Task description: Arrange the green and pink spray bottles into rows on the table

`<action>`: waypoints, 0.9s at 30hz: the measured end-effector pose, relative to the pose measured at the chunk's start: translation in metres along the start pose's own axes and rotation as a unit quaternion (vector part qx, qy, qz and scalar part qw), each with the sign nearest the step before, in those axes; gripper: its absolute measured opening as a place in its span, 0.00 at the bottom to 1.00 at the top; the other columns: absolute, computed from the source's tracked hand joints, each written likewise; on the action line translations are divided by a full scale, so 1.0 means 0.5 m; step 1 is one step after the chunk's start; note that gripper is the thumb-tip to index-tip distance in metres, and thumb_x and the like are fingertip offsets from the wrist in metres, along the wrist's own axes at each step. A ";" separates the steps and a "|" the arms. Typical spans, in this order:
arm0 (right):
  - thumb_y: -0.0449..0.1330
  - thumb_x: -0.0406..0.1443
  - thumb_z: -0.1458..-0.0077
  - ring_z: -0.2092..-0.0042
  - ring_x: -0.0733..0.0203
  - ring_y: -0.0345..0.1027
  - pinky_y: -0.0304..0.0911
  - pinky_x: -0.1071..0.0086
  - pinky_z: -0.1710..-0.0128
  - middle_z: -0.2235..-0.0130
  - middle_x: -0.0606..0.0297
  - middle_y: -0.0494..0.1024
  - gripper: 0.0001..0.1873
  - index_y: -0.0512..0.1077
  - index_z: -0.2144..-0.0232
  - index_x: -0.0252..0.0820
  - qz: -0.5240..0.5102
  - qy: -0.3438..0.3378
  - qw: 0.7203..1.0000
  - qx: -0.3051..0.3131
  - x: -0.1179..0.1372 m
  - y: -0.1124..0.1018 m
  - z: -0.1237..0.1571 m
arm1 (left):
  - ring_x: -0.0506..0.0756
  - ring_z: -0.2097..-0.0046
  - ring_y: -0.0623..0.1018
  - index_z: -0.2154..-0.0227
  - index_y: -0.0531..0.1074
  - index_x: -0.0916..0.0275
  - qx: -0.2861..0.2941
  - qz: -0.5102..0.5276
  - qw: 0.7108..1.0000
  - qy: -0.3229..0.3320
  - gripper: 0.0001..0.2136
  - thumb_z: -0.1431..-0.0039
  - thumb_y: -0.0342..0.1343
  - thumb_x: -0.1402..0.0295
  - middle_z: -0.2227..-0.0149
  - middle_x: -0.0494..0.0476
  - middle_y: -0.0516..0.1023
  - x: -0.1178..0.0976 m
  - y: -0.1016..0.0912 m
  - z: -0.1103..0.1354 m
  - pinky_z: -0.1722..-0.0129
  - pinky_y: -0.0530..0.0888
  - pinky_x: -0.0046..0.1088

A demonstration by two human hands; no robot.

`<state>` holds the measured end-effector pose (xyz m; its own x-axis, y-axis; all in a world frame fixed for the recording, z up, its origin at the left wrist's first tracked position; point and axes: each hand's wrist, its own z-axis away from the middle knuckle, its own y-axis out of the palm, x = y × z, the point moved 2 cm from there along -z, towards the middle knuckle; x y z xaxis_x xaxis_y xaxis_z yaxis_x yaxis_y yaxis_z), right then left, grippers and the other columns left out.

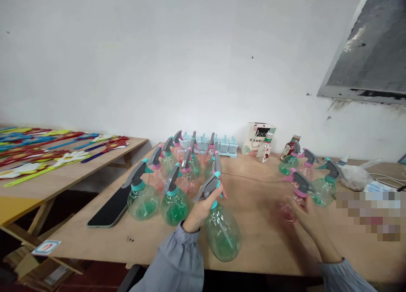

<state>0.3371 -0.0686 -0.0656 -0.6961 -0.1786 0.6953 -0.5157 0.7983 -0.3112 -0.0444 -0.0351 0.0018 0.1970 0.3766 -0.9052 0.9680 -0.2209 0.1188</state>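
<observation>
My left hand (200,209) is wrapped around the neck and trigger of a green spray bottle (223,236), which has a grey head and a turquoise collar. The bottle tilts a little near the table's front edge, with green liquid low inside it. Over on the right, my right hand (307,218) grips a pink spray bottle (289,210) below its pink collar; motion blurs its fingers and the bottle. Just behind that hand stand another green spray bottle (324,191) and several more. To the left of my left hand, green (175,207) and pink (155,178) spray bottles stand grouped.
A black phone (109,206) lies by the table's left edge. At the back are a light-blue mould tray (226,147), a printed box (253,142) and small labelled bottles (265,150). A plastic bag (352,176) lies right. Colourful hand-shaped items (68,159) cover another table.
</observation>
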 end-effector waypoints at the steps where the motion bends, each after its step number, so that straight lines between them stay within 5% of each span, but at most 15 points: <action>1: 0.65 0.64 0.53 0.62 0.46 0.76 0.73 0.51 0.59 0.66 0.62 0.79 0.32 0.71 0.59 0.48 -0.018 -0.005 0.999 0.027 0.016 0.024 0.004 | 0.59 0.62 0.80 0.78 0.79 0.56 0.009 -0.004 1.000 -0.002 0.21 0.44 0.64 0.44 0.70 0.57 0.82 -0.002 0.001 -0.001 0.51 0.77 0.38; 5: 0.67 0.65 0.54 0.58 0.45 0.76 0.73 0.50 0.54 0.63 0.60 0.80 0.34 0.73 0.58 0.47 -0.070 -0.012 0.993 0.094 0.058 0.100 0.003 | 0.60 0.59 0.81 0.71 0.82 0.56 0.022 0.001 1.000 0.003 0.19 0.47 0.66 0.44 0.65 0.57 0.85 0.000 0.002 -0.002 0.51 0.78 0.37; 8: 0.68 0.66 0.55 0.52 0.42 0.74 0.69 0.44 0.46 0.58 0.56 0.80 0.37 0.74 0.58 0.45 -0.057 -0.029 0.994 0.083 0.071 0.136 -0.002 | 0.58 0.64 0.80 0.77 0.79 0.55 -0.022 0.016 1.000 0.006 0.21 0.44 0.63 0.43 0.71 0.56 0.82 0.004 -0.002 -0.003 0.55 0.78 0.36; 12: 0.67 0.67 0.55 0.52 0.42 0.72 0.67 0.41 0.46 0.57 0.56 0.79 0.37 0.74 0.57 0.45 -0.038 -0.024 0.997 0.056 0.064 0.166 0.005 | 0.59 0.58 0.82 0.67 0.83 0.56 0.026 0.003 1.000 0.014 0.15 0.45 0.67 0.49 0.63 0.57 0.85 0.000 0.003 -0.003 0.51 0.78 0.36; 17: 0.68 0.64 0.53 0.50 0.43 0.73 0.67 0.44 0.45 0.56 0.56 0.79 0.36 0.73 0.54 0.45 -0.060 -0.010 0.997 0.051 0.034 0.178 0.021 | 0.58 0.63 0.81 0.77 0.78 0.56 -0.045 -0.003 0.999 0.013 0.21 0.43 0.62 0.44 0.71 0.56 0.82 -0.003 -0.001 -0.002 0.57 0.78 0.35; 22: 0.69 0.62 0.53 0.48 0.43 0.73 0.67 0.44 0.44 0.52 0.55 0.80 0.38 0.72 0.50 0.45 -0.090 0.018 0.994 0.051 0.019 0.174 0.029 | 0.57 0.59 0.81 0.66 0.82 0.57 0.024 -0.022 0.998 0.047 0.15 0.42 0.64 0.50 0.60 0.57 0.85 -0.019 -0.001 0.001 0.51 0.78 0.34; 27: 0.70 0.58 0.52 0.47 0.45 0.74 0.68 0.45 0.43 0.50 0.56 0.79 0.36 0.70 0.48 0.47 -0.120 0.035 0.991 0.047 0.037 0.168 0.038 | 0.55 0.68 0.78 0.74 0.75 0.58 -0.011 -0.075 0.994 0.081 0.16 0.36 0.57 0.53 0.73 0.53 0.78 -0.013 -0.003 0.002 0.63 0.76 0.32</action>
<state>0.2715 -0.0159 -0.0909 -0.5134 -0.3127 0.7992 -0.7078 0.6809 -0.1883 -0.0472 -0.0383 0.0070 0.0701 0.5446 -0.8358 0.9913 -0.1312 -0.0024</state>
